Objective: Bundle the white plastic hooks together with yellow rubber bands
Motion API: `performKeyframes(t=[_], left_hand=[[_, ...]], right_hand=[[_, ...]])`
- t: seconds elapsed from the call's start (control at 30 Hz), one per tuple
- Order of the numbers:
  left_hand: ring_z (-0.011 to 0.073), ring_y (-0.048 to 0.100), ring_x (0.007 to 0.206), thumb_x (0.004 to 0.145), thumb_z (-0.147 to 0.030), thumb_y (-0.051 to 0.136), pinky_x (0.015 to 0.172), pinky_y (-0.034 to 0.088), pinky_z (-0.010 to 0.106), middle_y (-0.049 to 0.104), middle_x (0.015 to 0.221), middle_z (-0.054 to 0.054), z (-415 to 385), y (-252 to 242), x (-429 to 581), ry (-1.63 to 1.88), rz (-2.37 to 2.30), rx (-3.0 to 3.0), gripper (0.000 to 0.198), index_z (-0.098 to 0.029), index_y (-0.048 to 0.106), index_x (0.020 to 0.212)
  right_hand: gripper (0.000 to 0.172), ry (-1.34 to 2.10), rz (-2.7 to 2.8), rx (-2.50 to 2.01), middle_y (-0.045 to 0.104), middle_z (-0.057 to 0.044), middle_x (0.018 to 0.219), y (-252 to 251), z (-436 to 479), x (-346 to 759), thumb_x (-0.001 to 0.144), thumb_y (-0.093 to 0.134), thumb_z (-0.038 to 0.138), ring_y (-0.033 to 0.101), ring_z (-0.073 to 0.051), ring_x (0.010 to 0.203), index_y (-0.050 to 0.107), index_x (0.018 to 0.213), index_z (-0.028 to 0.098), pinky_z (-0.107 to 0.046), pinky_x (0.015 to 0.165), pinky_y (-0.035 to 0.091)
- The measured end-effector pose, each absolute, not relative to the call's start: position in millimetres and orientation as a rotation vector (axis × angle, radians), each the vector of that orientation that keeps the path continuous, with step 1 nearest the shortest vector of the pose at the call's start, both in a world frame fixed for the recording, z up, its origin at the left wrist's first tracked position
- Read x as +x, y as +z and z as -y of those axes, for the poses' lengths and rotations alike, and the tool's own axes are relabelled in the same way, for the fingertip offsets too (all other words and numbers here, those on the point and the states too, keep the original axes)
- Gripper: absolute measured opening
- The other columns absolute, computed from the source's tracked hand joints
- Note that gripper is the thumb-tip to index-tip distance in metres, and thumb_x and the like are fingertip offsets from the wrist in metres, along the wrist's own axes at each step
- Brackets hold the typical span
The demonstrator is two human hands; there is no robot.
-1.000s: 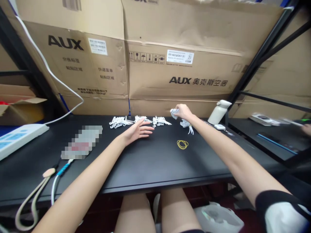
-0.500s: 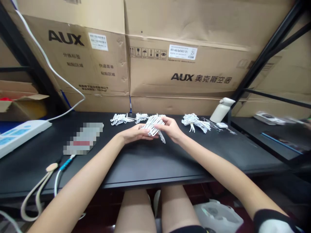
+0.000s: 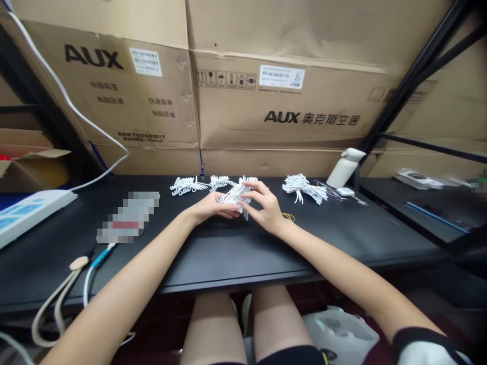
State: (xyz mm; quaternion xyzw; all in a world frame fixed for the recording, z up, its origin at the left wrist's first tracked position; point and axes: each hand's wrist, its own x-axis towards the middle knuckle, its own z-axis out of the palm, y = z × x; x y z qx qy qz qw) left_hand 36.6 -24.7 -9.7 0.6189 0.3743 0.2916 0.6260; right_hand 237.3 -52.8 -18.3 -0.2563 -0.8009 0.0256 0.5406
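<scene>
Between my two hands, just above the black table, is a bundle of thin white hooks (image 3: 233, 194), bent at their ends. My left hand (image 3: 213, 207) wraps around the bundle's left side, thumb in front. On its right side, the fingers and thumb of my right hand (image 3: 263, 205) press against it. Behind lie more white hooks: one pile (image 3: 186, 185) to the left, a smaller pile (image 3: 219, 182) and another (image 3: 248, 179) near the middle. A tied bundle (image 3: 303, 188) rests to the right. A yellow rubber band (image 3: 288, 217) lies beside my right wrist.
A white bottle (image 3: 345, 168) and a small white case (image 3: 345, 192) stand at the back right. At the left are a white power strip (image 3: 34, 215), a blurred-out device (image 3: 129, 218) with a cable, and a beige strap (image 3: 61, 299). Cardboard (image 3: 236, 121) walls the back.
My right hand has shifted its grip lower and more across the bundle's front. The yellow rubber band now shows beside my wrist. The whole view has moved slightly.
</scene>
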Motion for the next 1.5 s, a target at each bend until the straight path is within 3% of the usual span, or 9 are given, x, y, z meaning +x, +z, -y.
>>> performKeyframes(t=[0.33, 0.43, 0.53, 0.67, 0.83, 1.13, 1.23, 1.37, 1.5], left_hand=[[0.021, 0.068, 0.075, 0.06, -0.037, 0.083, 0.07, 0.055, 0.033, 0.072, 0.078, 0.008, 31, -2, 42, 0.714, -0.936, 1.65, 0.037, -0.012, 0.072, 0.085], [0.0154, 0.061, 0.063, 0.058, -0.037, 0.084, 0.06, 0.05, 0.027, 0.067, 0.071, 0.003, 32, 3, 42, 0.799, -0.944, 1.777, 0.039, -0.013, 0.07, 0.085], [0.0146, 0.059, 0.065, 0.056, -0.037, 0.084, 0.059, 0.046, 0.025, 0.064, 0.073, 0.001, 33, 4, 45, 0.92, -0.928, 1.906, 0.042, -0.013, 0.068, 0.087], [0.0186, 0.062, 0.077, 0.059, -0.035, 0.081, 0.069, 0.049, 0.028, 0.067, 0.086, 0.004, 35, -1, 49, 0.886, -0.864, 1.989, 0.043, -0.014, 0.065, 0.093], [0.0157, 0.056, 0.066, 0.068, -0.041, 0.072, 0.058, 0.045, 0.026, 0.061, 0.077, 0.001, 34, -5, 50, 0.838, -0.977, 2.072, 0.036, -0.015, 0.061, 0.09], [0.0202, 0.059, 0.079, 0.068, -0.037, 0.069, 0.071, 0.045, 0.028, 0.067, 0.086, 0.003, 37, -4, 58, 0.834, -0.997, 2.213, 0.032, -0.015, 0.066, 0.09], [0.0194, 0.059, 0.075, 0.068, -0.033, 0.068, 0.068, 0.044, 0.027, 0.067, 0.08, 0.002, 39, -2, 60, 0.798, -0.973, 2.247, 0.026, -0.015, 0.067, 0.086], [0.0161, 0.056, 0.071, 0.068, -0.027, 0.065, 0.064, 0.042, 0.024, 0.065, 0.077, 0.0, 42, 2, 60, 0.746, -0.853, 2.243, 0.021, -0.014, 0.066, 0.085], [0.0136, 0.05, 0.062, 0.066, -0.031, 0.068, 0.058, 0.039, 0.024, 0.059, 0.069, -0.002, 45, 3, 60, 0.657, -0.855, 2.258, 0.024, -0.014, 0.065, 0.083]], right_hand=[[0.005, 0.015, 1.924, -0.703, 0.054, -0.012, 0.12, -14, 60, 234, 0.085, 0.059, 0.021, 0.052, -0.026, 0.116, 0.064, 0.082, 0.021, -0.047, 0.096, 0.047], [0.005, -0.152, 1.932, -0.719, 0.054, -0.013, 0.116, -16, 63, 232, 0.085, 0.059, 0.019, 0.052, -0.027, 0.11, 0.063, 0.084, 0.022, -0.046, 0.089, 0.049], [0.007, -0.215, 1.939, -0.728, 0.054, -0.012, 0.107, -20, 63, 231, 0.087, 0.056, 0.019, 0.054, -0.025, 0.1, 0.062, 0.087, 0.022, -0.043, 0.084, 0.051], [0.01, -0.105, 1.966, -0.663, 0.054, -0.01, 0.096, -23, 60, 231, 0.091, 0.049, 0.018, 0.056, -0.02, 0.09, 0.058, 0.09, 0.02, -0.034, 0.08, 0.051], [0.013, 0.029, 2.059, -0.679, 0.057, -0.008, 0.089, -20, 65, 229, 0.094, 0.043, 0.02, 0.056, -0.019, 0.083, 0.053, 0.087, 0.02, -0.033, 0.076, 0.049], [0.023, 0.556, 1.974, -0.868, 0.063, -0.002, 0.071, 6, 75, 239, 0.089, 0.054, 0.037, 0.057, -0.016, 0.064, 0.06, 0.075, 0.019, -0.03, 0.063, 0.047], [0.021, 0.547, 2.018, -0.861, 0.064, -0.002, 0.07, 12, 73, 246, 0.083, 0.064, 0.038, 0.056, -0.015, 0.062, 0.065, 0.075, 0.019, -0.029, 0.059, 0.043], [0.021, 0.421, 2.145, -0.647, 0.063, -0.002, 0.07, 11, 76, 247, 0.088, 0.058, 0.034, 0.052, -0.015, 0.062, 0.067, 0.073, 0.021, -0.029, 0.059, 0.042], [0.022, 0.349, 1.824, -0.745, 0.06, -0.002, 0.068, 9, 77, 244, 0.086, 0.06, 0.038, 0.052, -0.015, 0.06, 0.064, 0.072, 0.022, -0.03, 0.058, 0.044]])
